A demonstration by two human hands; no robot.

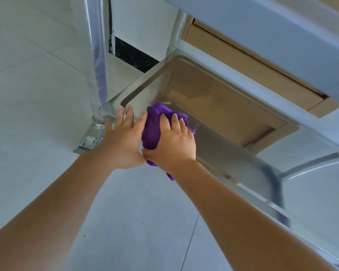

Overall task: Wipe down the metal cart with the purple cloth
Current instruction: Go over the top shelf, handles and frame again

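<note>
Pale floor tiles lay under the metal cart, where the left hand rested flat on its lower shelf's near corner and the right hand beside it clutched the purple cloth there, wiping seemingly midway.

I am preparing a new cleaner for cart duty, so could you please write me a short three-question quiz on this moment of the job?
1. True or false: the right hand grips the purple cloth.
2. Which part of the metal cart is the cloth on? A) the top shelf B) the bottom shelf, near its front left corner C) the caster
3. Fill in: the left hand lies with straight fingers on the shelf's ____, near the upright post.

Key: 1. true. 2. B. 3. rim.
</note>
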